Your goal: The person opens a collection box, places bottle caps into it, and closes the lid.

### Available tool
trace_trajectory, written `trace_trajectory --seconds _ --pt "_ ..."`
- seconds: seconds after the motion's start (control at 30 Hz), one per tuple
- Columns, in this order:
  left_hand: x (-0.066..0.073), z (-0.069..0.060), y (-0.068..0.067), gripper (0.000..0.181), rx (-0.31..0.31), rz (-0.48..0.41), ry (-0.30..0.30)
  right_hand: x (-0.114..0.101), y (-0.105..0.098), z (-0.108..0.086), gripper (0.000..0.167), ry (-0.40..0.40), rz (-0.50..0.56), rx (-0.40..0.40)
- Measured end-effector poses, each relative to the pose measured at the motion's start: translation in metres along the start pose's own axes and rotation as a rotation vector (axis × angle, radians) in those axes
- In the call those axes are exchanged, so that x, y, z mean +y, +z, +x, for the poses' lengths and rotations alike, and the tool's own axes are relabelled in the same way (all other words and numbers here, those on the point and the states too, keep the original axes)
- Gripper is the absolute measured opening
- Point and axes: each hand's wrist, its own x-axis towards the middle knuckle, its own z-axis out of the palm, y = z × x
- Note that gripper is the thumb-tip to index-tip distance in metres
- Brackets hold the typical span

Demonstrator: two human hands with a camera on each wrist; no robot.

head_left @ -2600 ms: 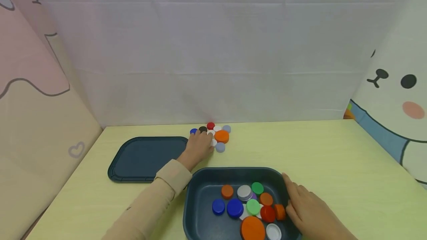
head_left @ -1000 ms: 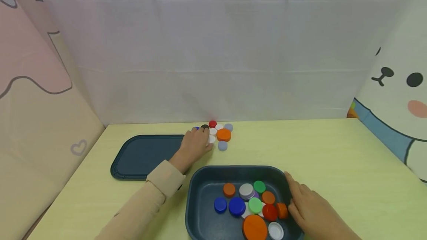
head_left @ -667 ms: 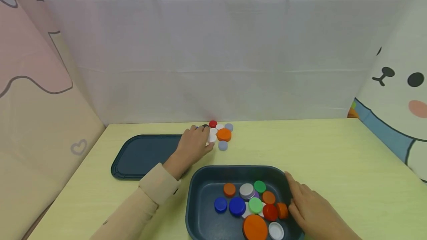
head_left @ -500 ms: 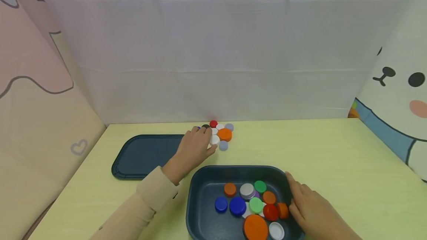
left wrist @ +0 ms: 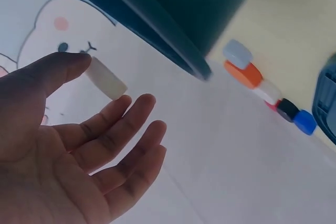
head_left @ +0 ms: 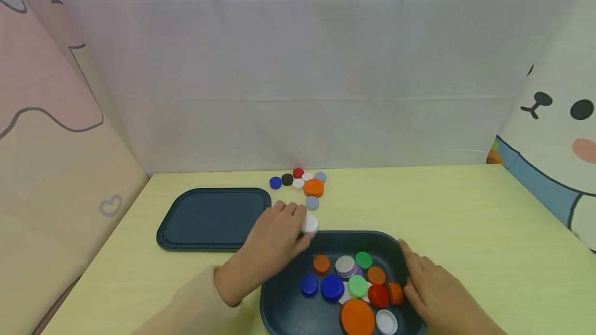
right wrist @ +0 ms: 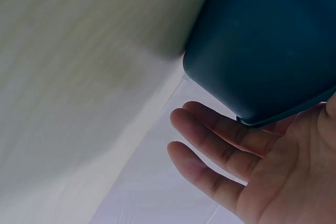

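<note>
My left hand [head_left: 274,237] pinches a white bottle cap [head_left: 310,224] between thumb and fingers, at the far left corner of a deep dark tray [head_left: 284,319]. In the left wrist view, the white cap [left wrist: 106,78] sits between thumb and fingertips. Inside the tray lie caps, among them a large orange cap [head_left: 356,317], a blue cap [head_left: 332,287], a red cap [head_left: 378,296] and a light green cap [head_left: 358,286]. My right hand [head_left: 433,293] rests on the tray's right rim with fairly straight fingers; the right wrist view shows fingers [right wrist: 210,142] outside the tray wall.
Near the table's back edge is a loose group of caps, including an orange cap [head_left: 314,187], a black cap [head_left: 287,179], a blue cap [head_left: 275,183] and a pale blue cap [head_left: 312,202]. A flat dark tray [head_left: 211,218] lies left of them. Printed cloth [head_left: 326,81] hangs behind.
My left hand has taken the white cap from the group at the back and moved it nearer, to the deep tray's corner. The blue and black caps are uncovered. My right hand has stayed.
</note>
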Motion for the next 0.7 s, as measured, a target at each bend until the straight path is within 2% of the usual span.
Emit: trace_trajectory --seconds 0.3,0.53,0.7 --pt "0.025 -0.022 -0.010 0.036 -0.154 -0.027 0.094 -0.001 -0.001 0.001 0.064 0.023 0.026 -0.031" --pt "0.035 -0.034 -0.002 0.037 -0.239 -0.065 0.173 -0.002 -0.001 0.000 0.064 0.033 0.033 -0.043" --pt "0.037 -0.038 0.003 0.039 -0.344 -0.107 0.218 -0.002 -0.001 0.000 0.063 0.035 0.034 -0.044"
